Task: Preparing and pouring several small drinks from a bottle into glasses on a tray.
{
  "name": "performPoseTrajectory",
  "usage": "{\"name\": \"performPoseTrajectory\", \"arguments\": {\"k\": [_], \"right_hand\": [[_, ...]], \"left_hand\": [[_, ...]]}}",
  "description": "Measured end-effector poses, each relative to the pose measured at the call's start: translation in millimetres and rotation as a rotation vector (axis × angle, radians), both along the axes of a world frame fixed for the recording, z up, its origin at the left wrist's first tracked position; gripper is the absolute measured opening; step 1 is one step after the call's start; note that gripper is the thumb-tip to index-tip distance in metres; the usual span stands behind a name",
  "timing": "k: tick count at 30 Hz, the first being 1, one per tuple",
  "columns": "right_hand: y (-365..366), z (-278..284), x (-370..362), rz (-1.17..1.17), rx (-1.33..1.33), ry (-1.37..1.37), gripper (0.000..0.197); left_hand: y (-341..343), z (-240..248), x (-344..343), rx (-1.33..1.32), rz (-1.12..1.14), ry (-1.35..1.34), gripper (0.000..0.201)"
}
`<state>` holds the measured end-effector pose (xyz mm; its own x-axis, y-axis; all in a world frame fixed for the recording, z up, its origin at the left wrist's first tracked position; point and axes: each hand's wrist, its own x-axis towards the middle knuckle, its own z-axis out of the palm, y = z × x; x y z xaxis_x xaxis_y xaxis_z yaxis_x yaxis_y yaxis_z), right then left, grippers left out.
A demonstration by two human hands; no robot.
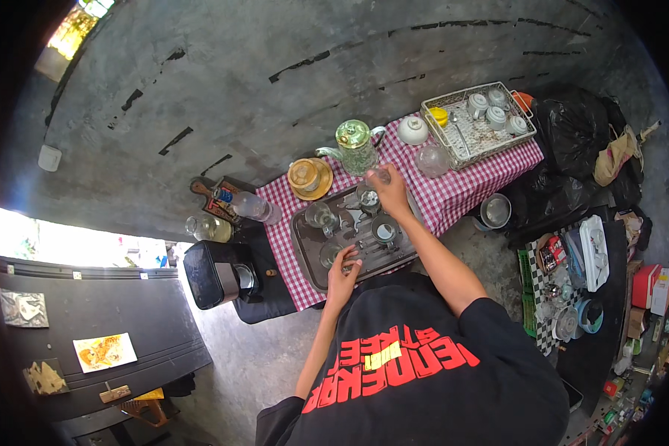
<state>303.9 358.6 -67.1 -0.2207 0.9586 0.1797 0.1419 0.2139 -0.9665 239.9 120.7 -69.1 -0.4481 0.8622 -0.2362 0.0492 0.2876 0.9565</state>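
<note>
My right hand (391,195) is closed round a small clear glass (377,177), held over the far edge of a brown tray (316,278). My left hand (343,273) is at the tray's near left side, its fingers bent against a clear glass mug (329,256); the exact grip is partly hidden. Another glass mug (320,215) stands at the tray's far left. Toward the right on the tray are a mug with a pale rim (384,229) and a glass (369,199) below my right hand. Behind the tray stands a green patterned teapot (357,146).
A red-checked cloth (461,199) covers the table. A wooden cup on a saucer (305,175), a white bowl (413,130), a clear round container (432,160) and a wire basket of lidded cups (464,152) surround the tray. A black coffee machine (209,271) stands left.
</note>
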Motion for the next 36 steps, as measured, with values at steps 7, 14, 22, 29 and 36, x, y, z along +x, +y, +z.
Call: {"name": "performPoseTrajectory", "arguments": {"k": [7, 14, 22, 29, 36], "right_hand": [[-18.4, 24.3, 19.7, 0.299, -0.73, 0.201, 0.051], [-63.2, 36.5, 22.8, 0.623, -0.882, 0.16, 0.053], [-91.0, 34.0, 19.1, 0.827, -0.757, 0.186, 0.052], [-97.8, 21.0, 25.9, 0.842, -0.9, 0.12, 0.048], [-99.6, 45.9, 28.3, 0.876, -0.81, 0.012, 0.053]], "left_hand": [[5.1, 17.5, -0.7, 0.034, 0.025, -0.017, 0.045], [29.4, 64.1, -3.2, 0.131, 0.021, 0.248, 0.059], [33.3, 59.7, 4.3, 0.237, 0.029, 0.33, 0.056], [23.8, 60.8, 8.6, 0.162, 0.003, 0.243, 0.044], [22.0, 60.6, 10.6, 0.282, 0.027, 0.296, 0.041]]}}
